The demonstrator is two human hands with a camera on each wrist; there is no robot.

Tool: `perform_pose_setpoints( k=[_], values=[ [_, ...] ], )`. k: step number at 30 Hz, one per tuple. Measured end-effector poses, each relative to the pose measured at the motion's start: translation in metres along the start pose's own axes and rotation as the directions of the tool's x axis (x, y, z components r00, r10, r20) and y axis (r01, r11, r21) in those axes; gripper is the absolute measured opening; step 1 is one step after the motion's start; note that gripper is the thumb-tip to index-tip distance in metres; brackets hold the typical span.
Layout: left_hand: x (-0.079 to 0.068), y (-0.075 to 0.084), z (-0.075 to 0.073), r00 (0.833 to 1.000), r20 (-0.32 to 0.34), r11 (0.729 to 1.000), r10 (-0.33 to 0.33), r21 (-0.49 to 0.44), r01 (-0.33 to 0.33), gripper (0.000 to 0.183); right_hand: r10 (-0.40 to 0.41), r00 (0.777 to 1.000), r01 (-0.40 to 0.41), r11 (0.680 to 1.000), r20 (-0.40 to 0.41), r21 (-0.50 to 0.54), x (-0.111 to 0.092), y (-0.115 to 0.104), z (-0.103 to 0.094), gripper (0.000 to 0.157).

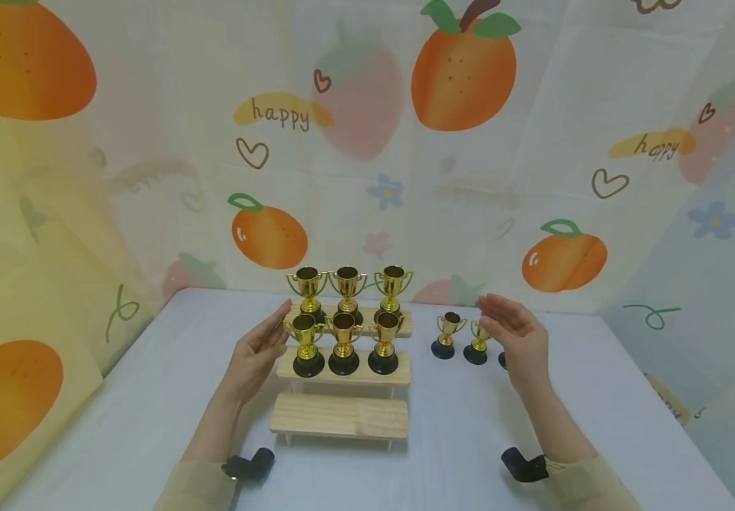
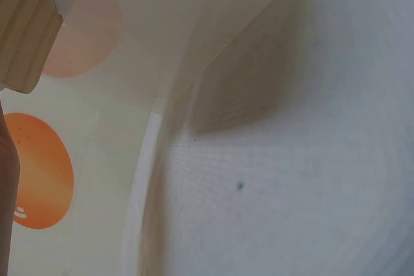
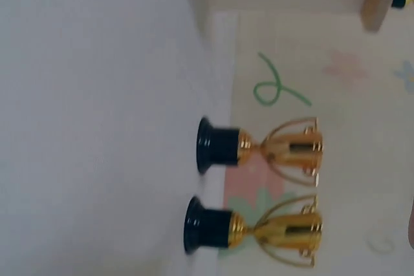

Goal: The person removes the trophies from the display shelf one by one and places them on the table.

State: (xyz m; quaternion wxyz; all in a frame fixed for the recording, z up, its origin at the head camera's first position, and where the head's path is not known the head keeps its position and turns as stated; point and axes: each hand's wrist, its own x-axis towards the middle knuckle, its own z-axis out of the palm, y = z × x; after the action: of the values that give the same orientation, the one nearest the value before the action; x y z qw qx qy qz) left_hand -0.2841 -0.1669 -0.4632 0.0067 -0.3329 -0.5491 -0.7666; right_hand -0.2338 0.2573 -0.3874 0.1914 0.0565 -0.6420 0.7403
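My left hand (image 1: pixel 255 355) is beside the left ends of a wooden tiered stand, fingers extended, fingertips right at the upper shelf (image 1: pixel 405 323). Three small gold trophy cups (image 1: pixel 393 284) with black bases stand on that shelf. On the middle shelf (image 1: pixel 363 360), three more gold trophy cups (image 1: pixel 344 341) stand in a row. The front shelf (image 1: pixel 341 415) shows bare wood. My right hand (image 1: pixel 519 341) hovers with relaxed fingers over the trophies on the table at right. A gold trophy (image 1: pixel 449 333) and another trophy (image 3: pixel 291 229) stand upright there; the hand mostly hides a third.
The stand rests on a white-covered table (image 1: pixel 456 440). A fruit-printed cloth (image 1: pixel 341 191) hangs behind the table and along its sides. In the left wrist view, a wooden shelf corner (image 2: pixel 26 30) shows at the upper left. Each wrist carries a black camera mount (image 1: pixel 250 465).
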Motion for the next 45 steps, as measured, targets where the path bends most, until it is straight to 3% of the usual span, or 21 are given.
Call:
perform_pose_setpoints(
  k=[9,22,28,37,45],
  values=[
    [0.001,0.0,0.001,1.0,-0.005,1.0,-0.015,0.014,0.015,0.065,-0.073,0.985,0.063,0.996,0.155,0.07,-0.011,0.001,0.026,0.036],
    [0.002,0.001,0.0,1.0,-0.004,1.0,-0.002,0.004,0.002,0.065,-0.074,0.968,0.068,0.997,0.24,0.035,-0.015,0.001,0.064,0.04],
    [0.0,0.0,-0.001,1.0,-0.009,1.0,-0.001,-0.002,0.001,0.065,-0.039,0.962,0.033,0.999,0.27,0.028,-0.016,0.003,0.079,0.042],
    [0.0,0.0,0.0,1.0,-0.008,1.0,-0.001,-0.008,0.001,0.066,-0.019,0.947,0.005,0.999,0.32,0.044,-0.019,0.009,0.094,0.047],
    [0.0,0.0,0.0,1.0,-0.004,1.0,0.002,0.003,-0.002,0.065,0.006,0.949,-0.017,0.999,0.314,0.032,-0.021,0.007,0.102,0.051]
  ],
)
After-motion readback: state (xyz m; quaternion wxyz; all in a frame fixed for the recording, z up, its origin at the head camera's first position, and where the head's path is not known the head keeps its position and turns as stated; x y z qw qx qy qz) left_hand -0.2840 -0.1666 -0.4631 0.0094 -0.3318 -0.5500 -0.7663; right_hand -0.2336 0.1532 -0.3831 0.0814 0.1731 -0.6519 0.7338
